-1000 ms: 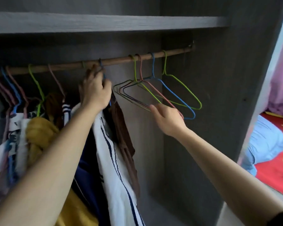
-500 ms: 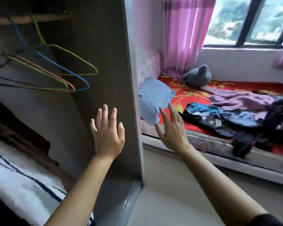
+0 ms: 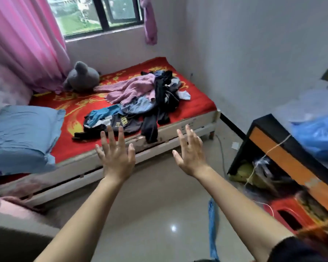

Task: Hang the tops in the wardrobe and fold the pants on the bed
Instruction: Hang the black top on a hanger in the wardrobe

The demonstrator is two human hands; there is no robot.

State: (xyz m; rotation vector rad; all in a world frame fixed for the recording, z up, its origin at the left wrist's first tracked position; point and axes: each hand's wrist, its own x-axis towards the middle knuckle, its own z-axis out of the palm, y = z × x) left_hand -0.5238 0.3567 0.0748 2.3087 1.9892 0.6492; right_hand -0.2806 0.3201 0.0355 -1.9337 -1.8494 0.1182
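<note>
- The bed (image 3: pixel 178 112) with its red cover lies ahead of both my hands, beyond my fingertips.
- The heap of clothes (image 3: pixel 140 103) sits on it, straight past my hands, not touched by either.
- A pink knitted top (image 3: pixel 129 89) lies at the far side of the heap; dark pants (image 3: pixel 150 127) hang over the bed's edge, between my two hands and just beyond them.
- My left hand (image 3: pixel 116 157) is spread wide, empty.
- My right hand (image 3: pixel 191 154) is spread wide too, holding nothing.

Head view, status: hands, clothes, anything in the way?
Left hand and right hand open, empty. Clothes pile unsorted on bed. Bare floor between, nothing blocking.
</note>
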